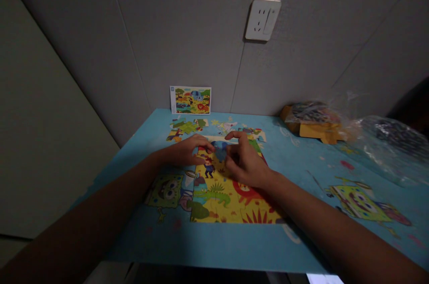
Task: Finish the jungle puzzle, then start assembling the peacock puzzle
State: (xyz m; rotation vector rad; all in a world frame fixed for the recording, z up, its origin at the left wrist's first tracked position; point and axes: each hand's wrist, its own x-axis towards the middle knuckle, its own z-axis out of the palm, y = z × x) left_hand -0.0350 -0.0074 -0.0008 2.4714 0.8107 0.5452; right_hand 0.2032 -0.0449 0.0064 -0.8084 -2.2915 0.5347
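Observation:
A partly assembled jigsaw puzzle [214, 206] with a yellow ground lies on the blue table, showing a green crocodile, a red lion and a small figure in a hat. At its upper left edge rests my left hand [188, 150], fingers apart and loosely curved, with nothing visible in them. My right hand [246, 161] hovers over or touches the puzzle's upper right part, its index finger bent and raised, the other fingers curled. Between the hands shows a blue elephant section [220, 149]. Whether the right fingers hold a piece cannot be made out.
Loose puzzle pieces [187, 127] lie behind the hands, with more pieces [254, 134] at the back right. A reference picture card [191, 100] leans on the wall. An orange box [315, 130] and clear plastic bags [385, 145] stand at right. A socket [263, 19] is above.

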